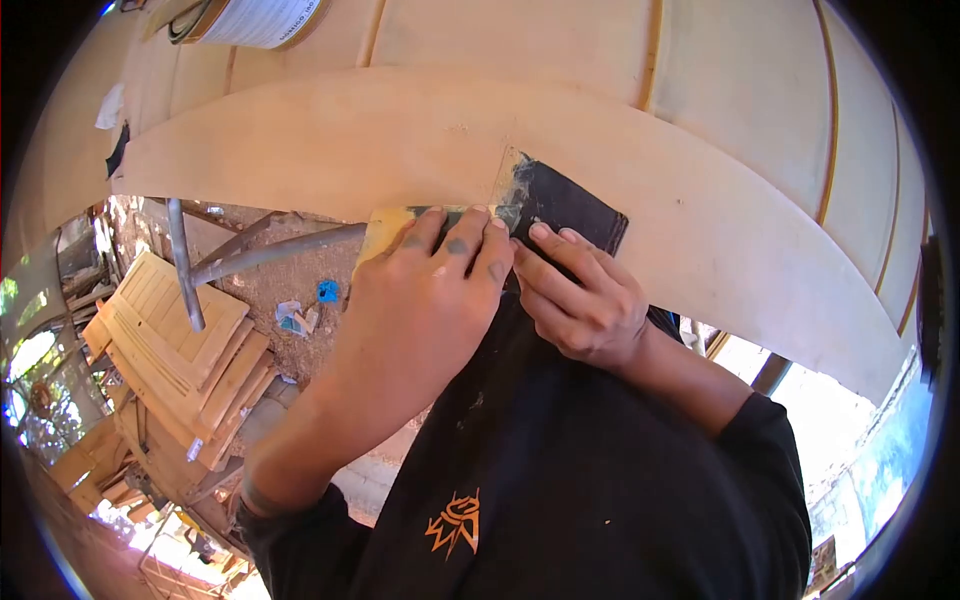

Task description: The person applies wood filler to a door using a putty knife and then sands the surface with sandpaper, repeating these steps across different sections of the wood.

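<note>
My left hand (430, 290) lies palm down with its fingers close together on a flat yellowish piece (378, 232) with a dark, smeared upper edge. Beside it, my right hand (590, 305) has bent fingers gripping the lower edge of a flat black piece (575, 205). Pale paste-like smears run along the black piece's left edge. Both pieces are at the near edge of a curved, light wooden board (300, 140). The fingertips of my two hands nearly meet. My thumbs are mostly hidden.
Panelled wood (740, 100) extends beyond the board, with a labelled can (250, 22) at the upper left. Below are grey metal legs (280, 250), stacked wooden panels (190, 340) and a blue scrap (327, 291) on the ground. My black shirt (600, 480) is close to the board.
</note>
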`<state>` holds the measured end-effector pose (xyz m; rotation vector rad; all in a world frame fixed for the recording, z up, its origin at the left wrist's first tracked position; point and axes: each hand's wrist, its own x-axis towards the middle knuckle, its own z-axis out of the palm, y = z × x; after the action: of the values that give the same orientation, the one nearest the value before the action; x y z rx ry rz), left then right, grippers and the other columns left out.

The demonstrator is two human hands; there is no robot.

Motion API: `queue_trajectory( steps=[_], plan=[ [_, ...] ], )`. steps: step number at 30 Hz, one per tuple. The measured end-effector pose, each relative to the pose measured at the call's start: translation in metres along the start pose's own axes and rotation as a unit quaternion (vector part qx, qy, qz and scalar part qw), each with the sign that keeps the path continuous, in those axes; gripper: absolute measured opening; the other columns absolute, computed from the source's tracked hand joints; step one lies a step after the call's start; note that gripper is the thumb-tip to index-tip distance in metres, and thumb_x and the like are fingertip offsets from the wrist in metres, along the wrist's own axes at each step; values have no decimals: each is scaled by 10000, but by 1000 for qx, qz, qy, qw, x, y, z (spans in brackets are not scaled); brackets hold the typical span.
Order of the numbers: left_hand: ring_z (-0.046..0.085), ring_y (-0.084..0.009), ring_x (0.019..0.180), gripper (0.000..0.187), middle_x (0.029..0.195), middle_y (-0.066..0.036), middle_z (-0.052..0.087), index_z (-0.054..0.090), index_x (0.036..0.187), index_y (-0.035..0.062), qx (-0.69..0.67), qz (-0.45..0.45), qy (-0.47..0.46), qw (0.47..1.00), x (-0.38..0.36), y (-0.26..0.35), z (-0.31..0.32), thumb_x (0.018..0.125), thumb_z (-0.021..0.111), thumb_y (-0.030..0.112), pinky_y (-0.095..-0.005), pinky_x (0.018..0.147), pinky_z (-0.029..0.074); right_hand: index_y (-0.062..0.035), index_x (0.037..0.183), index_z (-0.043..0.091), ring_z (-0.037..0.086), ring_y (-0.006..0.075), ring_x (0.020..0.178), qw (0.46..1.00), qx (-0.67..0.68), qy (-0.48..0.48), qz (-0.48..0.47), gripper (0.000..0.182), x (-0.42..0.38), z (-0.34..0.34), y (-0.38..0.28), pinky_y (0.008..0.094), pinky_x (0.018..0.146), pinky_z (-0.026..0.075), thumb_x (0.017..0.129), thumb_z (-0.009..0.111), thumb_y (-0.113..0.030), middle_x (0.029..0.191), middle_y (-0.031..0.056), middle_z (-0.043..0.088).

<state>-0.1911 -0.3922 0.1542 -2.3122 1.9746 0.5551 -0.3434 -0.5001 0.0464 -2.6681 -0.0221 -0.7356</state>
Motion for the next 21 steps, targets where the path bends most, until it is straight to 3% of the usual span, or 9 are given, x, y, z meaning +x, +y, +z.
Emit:
queue_trajectory(
  steps=[9, 12, 18, 21],
  plan=[
    [642, -396, 1118, 445, 1267, -202, 630, 567, 1284, -31, 26, 15, 26, 999, 2, 2, 5, 844, 594, 33, -438, 881, 568, -87, 810, 685, 645, 244, 1135, 1000, 2, -1, 8, 105, -2, 1, -1, 370, 971, 533, 793, 632, -176, 1147, 67, 684],
    [636, -336, 1100, 393, 1220, -181, 645, 626, 1194, -38, 68, 27, 13, 997, -9, 4, 4, 822, 619, 89, -373, 869, 569, -89, 815, 685, 639, 239, 1142, 1000, 0, -5, 0, 106, -1, -1, 0, 365, 973, 531, 790, 633, -179, 1157, 59, 678],
    [644, -349, 1093, 405, 1218, -182, 648, 625, 1206, -38, 70, 29, 54, 996, 12, 3, 8, 825, 622, 100, -380, 862, 570, -91, 832, 682, 644, 230, 1127, 1000, 2, 11, 10, 98, -2, 2, -1, 363, 971, 536, 788, 637, -167, 1130, 47, 671],
    [622, -405, 1159, 487, 1293, -200, 618, 547, 1313, -26, 66, 19, -30, 997, -6, 4, 3, 828, 575, 7, -431, 909, 556, -93, 838, 678, 640, 233, 1129, 1000, 4, 11, 15, 97, -1, 2, -1, 363, 974, 533, 791, 636, -167, 1133, 47, 667]
  ],
)
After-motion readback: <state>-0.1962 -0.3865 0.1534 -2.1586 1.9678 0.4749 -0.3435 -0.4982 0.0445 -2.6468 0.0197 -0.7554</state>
